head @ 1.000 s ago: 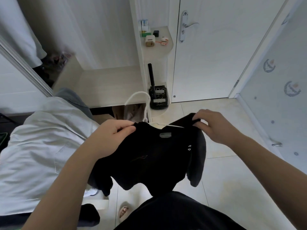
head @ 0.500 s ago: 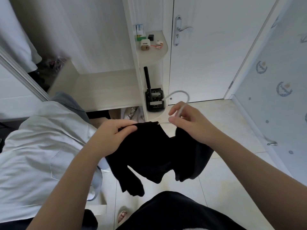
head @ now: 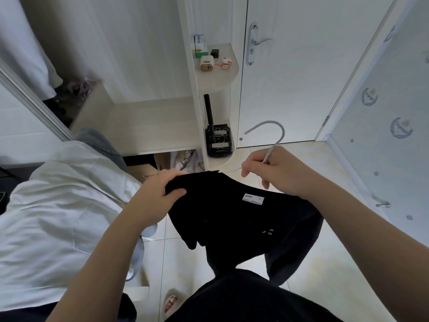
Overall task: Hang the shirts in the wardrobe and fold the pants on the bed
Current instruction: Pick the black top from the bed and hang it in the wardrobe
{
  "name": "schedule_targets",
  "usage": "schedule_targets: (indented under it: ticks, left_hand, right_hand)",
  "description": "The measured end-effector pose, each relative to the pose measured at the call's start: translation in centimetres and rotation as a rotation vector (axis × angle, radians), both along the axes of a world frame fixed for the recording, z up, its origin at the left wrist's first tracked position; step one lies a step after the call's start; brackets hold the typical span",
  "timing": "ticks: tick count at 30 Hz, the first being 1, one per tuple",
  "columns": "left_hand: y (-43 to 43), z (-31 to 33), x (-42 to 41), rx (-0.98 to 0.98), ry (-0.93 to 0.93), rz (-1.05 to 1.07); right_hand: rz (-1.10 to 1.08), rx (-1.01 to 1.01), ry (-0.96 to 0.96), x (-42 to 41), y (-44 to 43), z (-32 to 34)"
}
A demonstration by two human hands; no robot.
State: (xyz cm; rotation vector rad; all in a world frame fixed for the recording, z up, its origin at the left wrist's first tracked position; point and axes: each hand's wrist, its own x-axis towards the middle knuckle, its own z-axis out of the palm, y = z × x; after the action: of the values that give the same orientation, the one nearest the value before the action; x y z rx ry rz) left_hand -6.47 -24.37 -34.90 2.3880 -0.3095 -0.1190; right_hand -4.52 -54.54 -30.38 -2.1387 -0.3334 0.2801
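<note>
White door (head: 290, 89), door handle (head: 262, 41), tiled floor (head: 325, 163)

A bedroom in a home is shown. An open white wardrobe (head: 148, 126) is seen beside rounded corner shelves (head: 220, 76) on which small household items are kept. A white door (head: 301, 89) with a lever handle (head: 262, 41), a tiled floor (head: 329, 166) and a pale shirt (head: 58, 205) laid out at the left are also seen.

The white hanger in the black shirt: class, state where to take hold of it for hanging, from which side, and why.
Grip the white hanger at its neck below the hook, from the right. Only that part stands clear of the black shirt; the arms are mostly buried in cloth. The right hand pinches there; the left hand holds a shoulder.
</note>
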Motion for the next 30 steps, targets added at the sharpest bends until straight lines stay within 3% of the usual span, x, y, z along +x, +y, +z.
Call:
schedule_targets:
  ticks: [4, 14, 18, 23, 30]
  left_hand:
    - [0.9, -1.7, 0.2, 0.100, -0.068, 0.202]
    - [2.7, 0.2, 0.2, 0.189, -0.355, 0.141]
    - [3.3, 0.8, -0.1, 0.106, -0.414, 0.184]
    - [3.0, 0.6, -0.5, -0.055, -0.488, 0.203]
    - [3.8, -1.8, 0.8, -0.051, -0.360, 0.433]
  right_hand:
    - [0.013, 0.054, 0.030, -0.2, -0.9, 0.2]
    - [0.061, 0.201, 0.255, -0.8, -1.4, -1.2]
    - [0.063, 0.180, 0.298, -1.0, -1.5, -1.7]
    - [0.016, 0.004, 0.158, -0.9, 0.4, -1.9]
    - [-0.017, 0.108, 0.005, -1.6, 2.6, -2.4]
